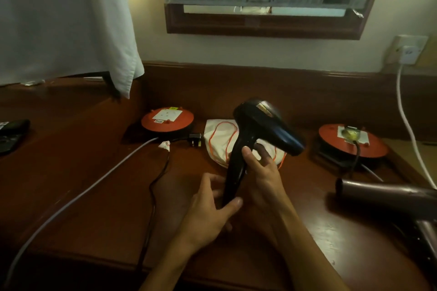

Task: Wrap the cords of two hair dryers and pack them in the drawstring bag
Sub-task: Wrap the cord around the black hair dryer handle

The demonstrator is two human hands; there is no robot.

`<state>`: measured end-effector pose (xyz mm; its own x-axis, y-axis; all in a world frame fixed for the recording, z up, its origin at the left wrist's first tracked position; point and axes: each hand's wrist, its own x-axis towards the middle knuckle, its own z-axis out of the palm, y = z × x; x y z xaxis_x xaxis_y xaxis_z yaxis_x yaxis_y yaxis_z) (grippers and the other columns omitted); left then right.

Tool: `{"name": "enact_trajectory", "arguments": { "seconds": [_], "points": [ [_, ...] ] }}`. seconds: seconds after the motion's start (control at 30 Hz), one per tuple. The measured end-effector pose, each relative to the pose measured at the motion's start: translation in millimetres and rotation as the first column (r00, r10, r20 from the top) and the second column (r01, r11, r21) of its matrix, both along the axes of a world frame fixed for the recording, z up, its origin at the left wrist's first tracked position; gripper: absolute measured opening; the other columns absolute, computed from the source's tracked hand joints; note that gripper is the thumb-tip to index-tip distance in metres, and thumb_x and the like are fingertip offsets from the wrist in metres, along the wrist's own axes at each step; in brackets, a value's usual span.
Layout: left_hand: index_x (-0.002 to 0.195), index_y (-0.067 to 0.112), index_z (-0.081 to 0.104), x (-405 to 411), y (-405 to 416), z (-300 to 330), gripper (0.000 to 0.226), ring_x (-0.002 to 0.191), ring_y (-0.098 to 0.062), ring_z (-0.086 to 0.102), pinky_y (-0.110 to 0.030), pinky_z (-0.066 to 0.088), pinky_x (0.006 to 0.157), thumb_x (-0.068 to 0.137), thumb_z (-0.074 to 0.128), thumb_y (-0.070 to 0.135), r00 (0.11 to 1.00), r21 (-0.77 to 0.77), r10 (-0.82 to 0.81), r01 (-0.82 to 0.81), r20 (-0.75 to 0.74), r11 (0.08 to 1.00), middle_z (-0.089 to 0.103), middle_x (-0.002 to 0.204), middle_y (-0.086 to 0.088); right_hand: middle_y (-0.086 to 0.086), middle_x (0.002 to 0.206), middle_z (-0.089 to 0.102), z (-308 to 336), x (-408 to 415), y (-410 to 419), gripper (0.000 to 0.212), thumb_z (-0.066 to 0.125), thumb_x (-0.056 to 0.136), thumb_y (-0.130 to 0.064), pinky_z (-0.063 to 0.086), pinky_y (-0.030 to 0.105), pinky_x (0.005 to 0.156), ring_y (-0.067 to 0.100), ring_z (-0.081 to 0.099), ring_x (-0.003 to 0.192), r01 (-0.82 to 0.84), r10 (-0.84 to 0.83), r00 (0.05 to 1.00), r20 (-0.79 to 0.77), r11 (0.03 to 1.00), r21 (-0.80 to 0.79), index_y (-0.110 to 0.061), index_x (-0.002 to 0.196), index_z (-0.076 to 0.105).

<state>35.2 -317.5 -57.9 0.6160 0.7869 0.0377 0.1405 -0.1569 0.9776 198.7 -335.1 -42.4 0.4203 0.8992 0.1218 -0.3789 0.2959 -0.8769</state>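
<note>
Both hands hold a black hair dryer [257,125] upright above the wooden desk [94,196], nozzle pointing right. The right hand [262,172] grips the upper handle; the left hand [212,208] pinches its lower end. Behind lies a white drawstring bag [217,139] with orange cord. A second, brownish hair dryer [387,194] rests near right.

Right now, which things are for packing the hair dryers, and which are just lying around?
For the job: black hair dryer held in both hands, its black cord, brown hair dryer, white drawstring bag.

Just lying about: two red cable reels, white cable, hanging cloth.
</note>
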Motion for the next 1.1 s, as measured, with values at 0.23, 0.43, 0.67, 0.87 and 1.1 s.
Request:
{"name": "enact_trajectory", "arguments": {
  "seconds": [0.23,0.43,0.67,0.87,1.1],
  "points": [
    [0.114,0.024,0.056,-17,-5,1,0.023,0.059,-0.018,0.069,-0.029,0.056,0.058,0.096,0.069,0.019,0.899,0.032,-0.211,0.241,-0.383,0.97,0.071,0.09,-0.004,0.011,0.108,0.069,2,20,-2,0.032,0.072,0.092,-0.028,0.062,0.042,0.063,0.024,0.073,0.077,0.346,-0.305,0.879,0.366,0.937,-0.049,-0.028,0.118,0.054],
    [0.113,0.028,0.062,-8,-16,3,0.019,0.076,-0.007,0.064,-0.017,0.045,0.062,0.094,0.066,0.024,0.809,0.282,-0.103,0.317,-0.578,0.905,0.068,0.088,0.004,0.001,0.111,0.067,-6,26,-5,0.034,0.074,0.091,-0.02,0.062,0.032,0.073,0.008,0.068,0.091,0.425,-0.339,0.701,0.627,0.905,0.015,-0.022,0.117,0.051],
    [0.129,0.025,0.057,-5,-23,15,0.031,0.112,-0.02,0.063,-0.031,0.051,0.086,0.098,0.062,0.022,0.716,0.578,0.208,0.32,-0.666,0.751,0.064,0.122,0.002,0.003,0.124,0.068,-8,9,-3,0.055,0.074,0.089,-0.024,0.058,0.047,0.081,0.022,0.066,0.109,0.458,-0.227,0.319,0.92,0.887,0.06,-0.032,0.137,0.046],
    [0.09,0.035,0.065,-37,-17,28,0.009,0.078,-0.005,0.067,-0.024,0.051,0.068,0.093,0.072,0.029,0.749,0.24,-0.082,0.312,-0.658,0.919,0.067,0.081,0.009,0.004,0.133,0.063,-6,14,-7,0.067,0.079,0.085,-0.026,0.057,0.045,0.088,0.024,0.063,0.115,0.375,-0.143,0.323,0.936,0.927,0.012,-0.033,0.141,0.043],
    [0.098,0.03,0.07,-57,-12,73,0.017,0.083,0.0,0.058,-0.016,0.041,0.075,0.085,0.08,0.033,0.848,0.783,0.21,0.315,-0.486,0.537,0.062,0.099,0.018,-0.009,0.121,0.056,-1,-1,-10,0.06,0.076,0.086,-0.032,0.053,0.031,0.087,0.011,0.057,0.11,0.121,0.092,0.514,0.853,0.976,-0.178,-0.034,0.137,0.046]
  ]
}}
